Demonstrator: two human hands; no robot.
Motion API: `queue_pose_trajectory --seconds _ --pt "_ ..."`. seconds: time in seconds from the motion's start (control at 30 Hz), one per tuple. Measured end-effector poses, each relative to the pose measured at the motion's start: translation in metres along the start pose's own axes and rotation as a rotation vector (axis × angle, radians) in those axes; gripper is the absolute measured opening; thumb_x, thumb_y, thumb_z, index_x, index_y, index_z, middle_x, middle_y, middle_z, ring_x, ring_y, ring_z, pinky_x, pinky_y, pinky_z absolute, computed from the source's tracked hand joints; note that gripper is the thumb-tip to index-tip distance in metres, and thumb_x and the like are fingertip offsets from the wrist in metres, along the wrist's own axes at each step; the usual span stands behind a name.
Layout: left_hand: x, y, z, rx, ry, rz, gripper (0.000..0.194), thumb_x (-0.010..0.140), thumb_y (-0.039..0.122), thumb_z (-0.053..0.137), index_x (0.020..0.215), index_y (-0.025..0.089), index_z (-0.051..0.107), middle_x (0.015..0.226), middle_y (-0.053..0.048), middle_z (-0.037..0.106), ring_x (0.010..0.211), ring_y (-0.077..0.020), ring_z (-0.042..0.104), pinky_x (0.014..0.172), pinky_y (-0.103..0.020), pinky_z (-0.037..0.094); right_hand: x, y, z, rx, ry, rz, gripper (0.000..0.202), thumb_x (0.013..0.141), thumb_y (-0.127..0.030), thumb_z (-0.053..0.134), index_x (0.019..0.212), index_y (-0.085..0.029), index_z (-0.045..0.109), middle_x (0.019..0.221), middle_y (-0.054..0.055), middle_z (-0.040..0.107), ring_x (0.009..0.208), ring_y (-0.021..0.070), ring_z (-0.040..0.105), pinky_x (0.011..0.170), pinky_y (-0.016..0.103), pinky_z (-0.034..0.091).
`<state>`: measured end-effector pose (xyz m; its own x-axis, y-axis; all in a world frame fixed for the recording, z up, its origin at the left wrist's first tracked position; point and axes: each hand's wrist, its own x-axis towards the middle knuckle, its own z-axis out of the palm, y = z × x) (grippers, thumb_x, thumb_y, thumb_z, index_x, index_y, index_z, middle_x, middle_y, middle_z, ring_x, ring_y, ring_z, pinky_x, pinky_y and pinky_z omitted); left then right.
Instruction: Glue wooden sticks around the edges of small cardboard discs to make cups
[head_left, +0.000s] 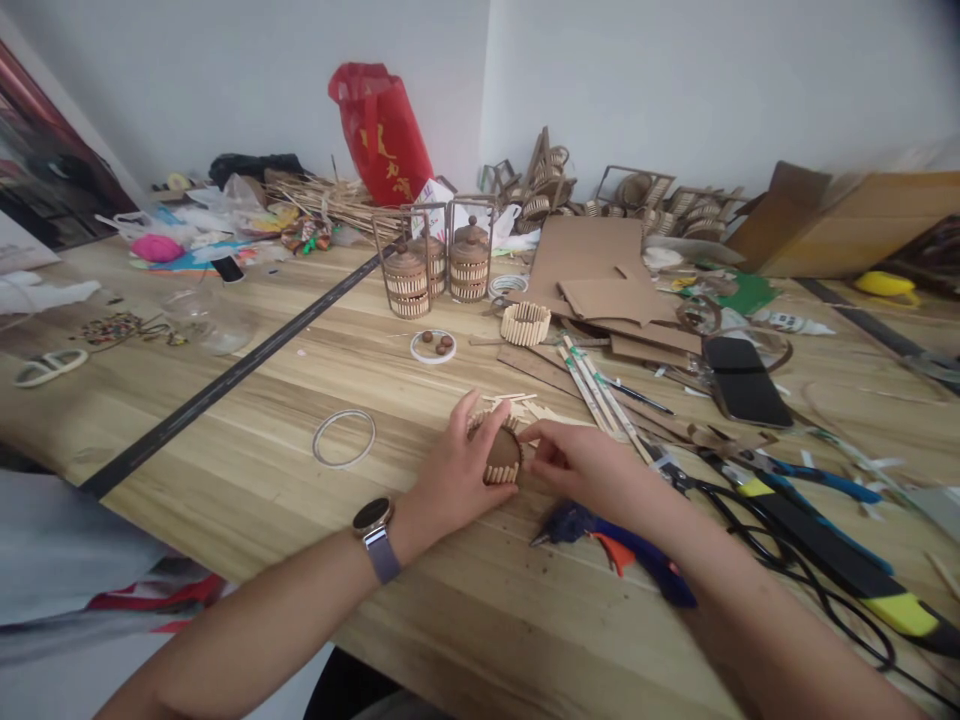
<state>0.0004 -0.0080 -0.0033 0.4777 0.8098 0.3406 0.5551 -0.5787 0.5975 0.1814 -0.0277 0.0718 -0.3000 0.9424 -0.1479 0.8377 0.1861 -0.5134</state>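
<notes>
On the wooden table stands a small round basket (501, 470) with a brown base and a ring of short upright wooden sticks. My left hand (463, 462) is wrapped round its left side, fingers over the far rim and thumb at the near side. At its right edge my right hand (559, 455) has its fingers pinched together; whatever is between the fingertips is hidden. Loose wooden sticks (529, 405) lie just behind the basket. A blue glue gun (600, 535) with an orange trigger lies under my right forearm. A pale ring (343, 438) lies left of my left hand.
Behind are a finished stick ring (525, 323), a ring with brown beads (433, 346) and several lidded baskets (407, 275) in frames. Cardboard (592, 265), a phone (746, 380), pliers (817, 480), a black-and-yellow tool (840, 560) and a black cable crowd the right.
</notes>
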Motion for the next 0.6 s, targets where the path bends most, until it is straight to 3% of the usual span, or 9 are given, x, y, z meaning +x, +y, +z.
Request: queue_pose_trajectory --seconds 0.1,0.3,0.47,0.6 --pt "0.0 -0.001 -0.001 -0.014 -0.001 -0.018 0.105 0.062 0.021 0.084 0.145 0.035 0.021 0.151 -0.013 0.013 0.137 -0.037 0.033 0.108 -0.057 0.036 -0.011 0.012 -0.011 -0.029 0.028 0.034 0.013 0.085 -0.029 0.051 0.084 -0.021 0.061 0.062 -0.002 0.061 0.056 0.0144 0.052 0.053 0.024 0.034" --pt "0.0 0.0 -0.002 -0.012 -0.018 -0.026 0.112 0.056 0.028 0.09 0.144 0.033 0.022 0.151 -0.014 0.013 0.139 -0.0382 0.029 0.111 -0.058 0.033 -0.051 0.048 -0.017 -0.104 -0.073 0.142 0.029 0.088 -0.042 0.046 0.067 -0.023 0.052 0.056 -0.001 0.056 0.052 0.0147 0.047 0.049 0.026 0.031" --pt "-0.001 0.0 0.0 0.001 0.0 -0.026 0.11 0.058 0.025 0.088 0.145 0.034 0.021 0.15 -0.013 0.015 0.139 -0.0378 0.029 0.11 -0.058 0.033 -0.077 0.065 -0.011 -0.04 -0.097 0.234 0.016 0.08 -0.035 0.058 0.069 -0.026 0.052 0.061 0.002 0.061 0.056 0.0185 0.052 0.051 0.028 0.034" --pt "-0.001 0.0 0.002 0.015 0.015 -0.013 0.107 0.06 0.022 0.086 0.145 0.033 0.021 0.15 -0.013 0.015 0.138 -0.0373 0.03 0.111 -0.057 0.033 -0.079 0.068 -0.002 -0.004 -0.139 0.224 0.01 0.072 -0.031 0.066 0.073 -0.026 0.058 0.066 0.002 0.066 0.06 0.0205 0.057 0.053 0.028 0.037"
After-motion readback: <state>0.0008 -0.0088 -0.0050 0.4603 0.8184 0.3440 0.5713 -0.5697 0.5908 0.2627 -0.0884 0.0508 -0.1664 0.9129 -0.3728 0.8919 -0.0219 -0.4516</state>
